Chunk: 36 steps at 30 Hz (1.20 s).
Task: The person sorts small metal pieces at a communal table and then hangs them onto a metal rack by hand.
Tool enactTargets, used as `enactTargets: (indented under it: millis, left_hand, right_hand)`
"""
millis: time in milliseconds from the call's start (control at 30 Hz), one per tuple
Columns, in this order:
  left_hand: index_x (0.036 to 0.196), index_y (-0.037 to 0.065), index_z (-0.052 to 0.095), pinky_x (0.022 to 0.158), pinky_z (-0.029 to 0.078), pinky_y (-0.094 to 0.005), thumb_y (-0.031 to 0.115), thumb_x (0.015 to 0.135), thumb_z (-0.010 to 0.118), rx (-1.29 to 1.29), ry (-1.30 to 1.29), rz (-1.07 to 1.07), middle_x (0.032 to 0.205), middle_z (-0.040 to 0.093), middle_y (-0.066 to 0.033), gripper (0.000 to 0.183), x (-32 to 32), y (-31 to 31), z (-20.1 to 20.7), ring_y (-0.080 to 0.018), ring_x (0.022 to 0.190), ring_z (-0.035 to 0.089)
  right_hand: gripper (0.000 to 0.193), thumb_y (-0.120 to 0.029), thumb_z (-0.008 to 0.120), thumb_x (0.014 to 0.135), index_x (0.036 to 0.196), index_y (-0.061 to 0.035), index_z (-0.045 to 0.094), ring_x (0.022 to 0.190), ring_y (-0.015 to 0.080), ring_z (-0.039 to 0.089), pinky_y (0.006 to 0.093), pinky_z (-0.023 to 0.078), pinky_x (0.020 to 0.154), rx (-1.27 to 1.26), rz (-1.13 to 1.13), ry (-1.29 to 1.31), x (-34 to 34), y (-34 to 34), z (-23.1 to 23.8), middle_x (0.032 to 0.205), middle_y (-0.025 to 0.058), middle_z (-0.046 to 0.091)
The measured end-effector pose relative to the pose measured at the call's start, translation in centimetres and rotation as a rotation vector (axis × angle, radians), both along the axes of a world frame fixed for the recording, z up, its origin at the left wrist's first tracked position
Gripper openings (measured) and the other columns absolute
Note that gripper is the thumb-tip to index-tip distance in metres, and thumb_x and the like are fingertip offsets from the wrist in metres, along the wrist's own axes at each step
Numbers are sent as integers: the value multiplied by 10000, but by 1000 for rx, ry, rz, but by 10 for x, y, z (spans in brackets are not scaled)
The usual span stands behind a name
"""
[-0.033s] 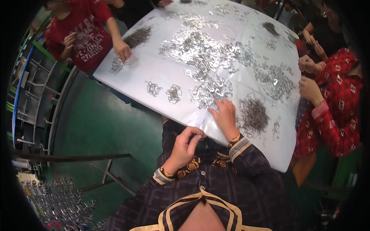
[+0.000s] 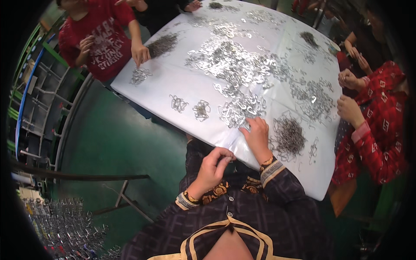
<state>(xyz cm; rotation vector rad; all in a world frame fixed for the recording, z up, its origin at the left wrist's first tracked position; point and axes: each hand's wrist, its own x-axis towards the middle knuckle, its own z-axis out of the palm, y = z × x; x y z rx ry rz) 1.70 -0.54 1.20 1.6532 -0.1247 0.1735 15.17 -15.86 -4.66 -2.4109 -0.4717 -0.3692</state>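
In the head view, your left hand [image 2: 212,168] is just off the near edge of the white-covered desk [image 2: 311,178], in front of your dark patterned shirt [image 2: 277,221]. Its fingers curl inward, the thumb drawn up by the index finger as in a pinch — whether a piece sits between them is too small to tell.

Your right hand [image 2: 258,138] is over the desk, palm down, with the fingers loosely bent and the thumb standing apart from them; you have nothing visible in their grasp. The fingertips are at the lower edge of the near heap of silvery metal pieces [image 2: 240,109], and you cannot tell from here whether they touch it.

Just to the right of that hand lies a round, darker pile of thin wire pieces [image 2: 289,136], with a few loose wire bits [image 2: 313,149] beyond it. To the left of the near heap are two small clusters — one silvery [image 2: 178,103], one browner in the middle [image 2: 201,111]. The broad bright heap [image 2: 234,60] spreads across the middle of the desk.

At your left, a co-worker's hand [image 2: 140,54] reaches down to a small silvery cluster [image 2: 140,76]. At your right, another co-worker in red patterned sleeves has both hands [image 2: 350,110] at the desk's edge.
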Motion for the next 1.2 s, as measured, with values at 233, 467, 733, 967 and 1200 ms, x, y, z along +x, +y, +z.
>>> enactTargets:
  millis: [233, 467, 733, 967, 1200]
  left_hand:
    - [985, -15, 547, 827, 496, -286, 6, 950, 504, 47, 50, -26, 937, 663, -107, 60, -2, 2, -4, -154, 898, 636]
    - [943, -15, 564, 685, 475, -277, 16, 928, 556, 88, 7, 82, 816, 626, -85, 36, 4, -7, -12, -149, 733, 593]
    - [929, -8, 561, 645, 466, -313, 0, 889, 581, 217, -11, 119, 790, 592, -111, 46, 5, -10, -15, -219, 685, 580]
    - [939, -9, 570, 662, 477, -335, -18, 865, 598, 308, -39, -19, 822, 595, -136, 79, 1, -8, -12, -268, 731, 598]
    - [981, -6, 667, 696, 513, -312, 19, 841, 662, 281, 97, -235, 866, 687, -150, 142, 11, 12, -11, -255, 764, 673]
  right_hand:
    - [159, -94, 748, 771, 865, 2, 663, 671, 229, 626, 326, 483, 631, 319, 106, 147, -6, -1, 8, 718, 86, 643]
    - [171, -132, 732, 821, 868, 25, 682, 614, 125, 634, 268, 493, 582, 507, 247, 511, -38, -15, 49, 703, 96, 685]
    - [147, -119, 712, 824, 861, 18, 674, 620, 151, 635, 275, 494, 574, 419, 330, 416, -65, -23, 73, 752, 87, 665]
    - [82, 5, 707, 769, 814, 1, 640, 616, 85, 595, 222, 470, 550, 591, 328, 327, -84, -13, 67, 764, 48, 641]
    - [82, -50, 691, 803, 831, -9, 626, 584, 132, 629, 264, 503, 538, 561, 292, 430, -99, -17, 61, 712, 71, 630]
